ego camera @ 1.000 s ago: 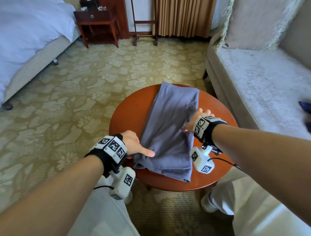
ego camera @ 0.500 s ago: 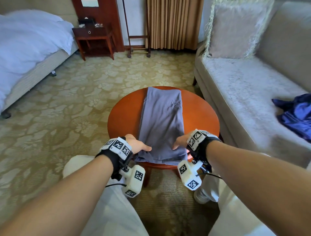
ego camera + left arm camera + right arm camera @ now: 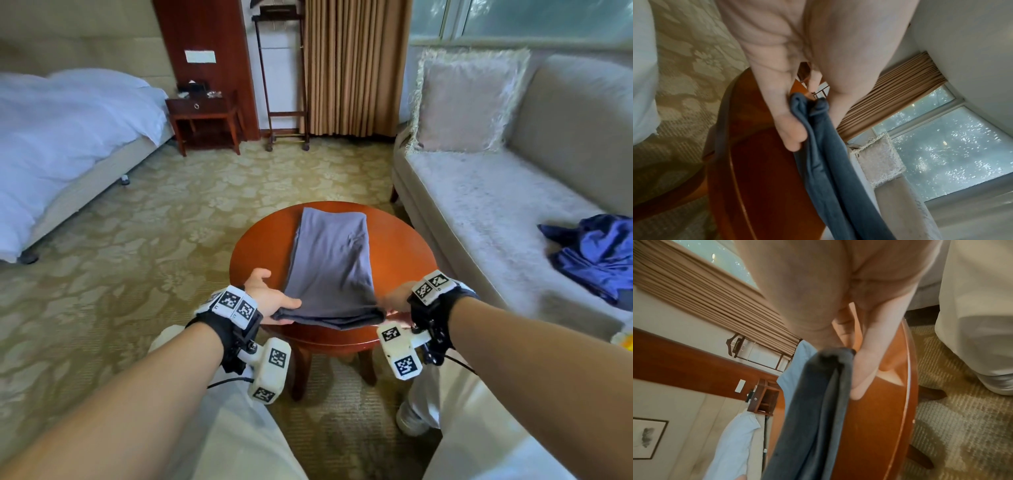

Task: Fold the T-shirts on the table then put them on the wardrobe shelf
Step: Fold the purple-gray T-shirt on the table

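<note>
The left hand [image 3: 265, 296] is pinching the shirt [image 3: 330, 265] corner at 7 o'clock on the table [image 3: 260, 240]; the right hand [image 3: 394, 299] is pinching the 5 o'clock corner

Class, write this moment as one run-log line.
phase: folding | left hand: grips near-left corner of grey T-shirt | right hand: grips near-right corner | shirt: on round table

We reach both arms forward, our left hand [image 3: 269, 297] and right hand [image 3: 394, 301] each pinching a near corner of the folded T-shirt [image 3: 330, 263], thumbs on top.
</note>
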A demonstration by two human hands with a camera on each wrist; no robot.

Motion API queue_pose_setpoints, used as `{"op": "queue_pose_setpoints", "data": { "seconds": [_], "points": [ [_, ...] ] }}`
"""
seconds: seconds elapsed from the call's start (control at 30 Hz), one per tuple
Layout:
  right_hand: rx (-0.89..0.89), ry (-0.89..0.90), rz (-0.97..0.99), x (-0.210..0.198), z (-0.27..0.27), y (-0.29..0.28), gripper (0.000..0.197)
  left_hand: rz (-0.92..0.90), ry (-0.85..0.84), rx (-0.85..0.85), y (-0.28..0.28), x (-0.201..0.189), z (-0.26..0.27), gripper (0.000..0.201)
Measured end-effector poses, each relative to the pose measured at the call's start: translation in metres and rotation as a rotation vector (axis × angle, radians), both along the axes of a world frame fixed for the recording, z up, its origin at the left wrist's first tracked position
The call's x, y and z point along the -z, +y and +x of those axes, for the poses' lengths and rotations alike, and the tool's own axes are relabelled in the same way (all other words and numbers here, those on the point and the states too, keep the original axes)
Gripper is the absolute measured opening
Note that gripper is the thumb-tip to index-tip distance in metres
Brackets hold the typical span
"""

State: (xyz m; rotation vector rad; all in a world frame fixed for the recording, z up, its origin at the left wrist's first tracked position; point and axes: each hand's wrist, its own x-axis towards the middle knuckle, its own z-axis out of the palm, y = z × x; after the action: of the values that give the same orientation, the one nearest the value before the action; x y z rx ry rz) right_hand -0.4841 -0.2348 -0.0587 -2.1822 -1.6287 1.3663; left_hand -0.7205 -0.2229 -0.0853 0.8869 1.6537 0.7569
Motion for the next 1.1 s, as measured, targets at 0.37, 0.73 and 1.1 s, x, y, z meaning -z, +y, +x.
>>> {"op": "queue_pose_setpoints", "data": {
  "seconds": [0.37,0.73,1.1],
  "points": [
    [0.245,0.619,0.042,-0.044,0.012,0.010,0.027,0.271,-0.201,-0.009,-0.007,-0.050,-0.006,0.020],
    [0.105,0.849,0.037,-0.075,0.039,0.021,0.065,0.299,-0.644,0.065,0.003,-0.076,-0.015,0.033],
    [0.189,0.511,0.155,-0.026,0.032,0.042,0.025,0.171,-0.165,0.045,0.039,-0.038,-0.017,0.022]
  ]
}}
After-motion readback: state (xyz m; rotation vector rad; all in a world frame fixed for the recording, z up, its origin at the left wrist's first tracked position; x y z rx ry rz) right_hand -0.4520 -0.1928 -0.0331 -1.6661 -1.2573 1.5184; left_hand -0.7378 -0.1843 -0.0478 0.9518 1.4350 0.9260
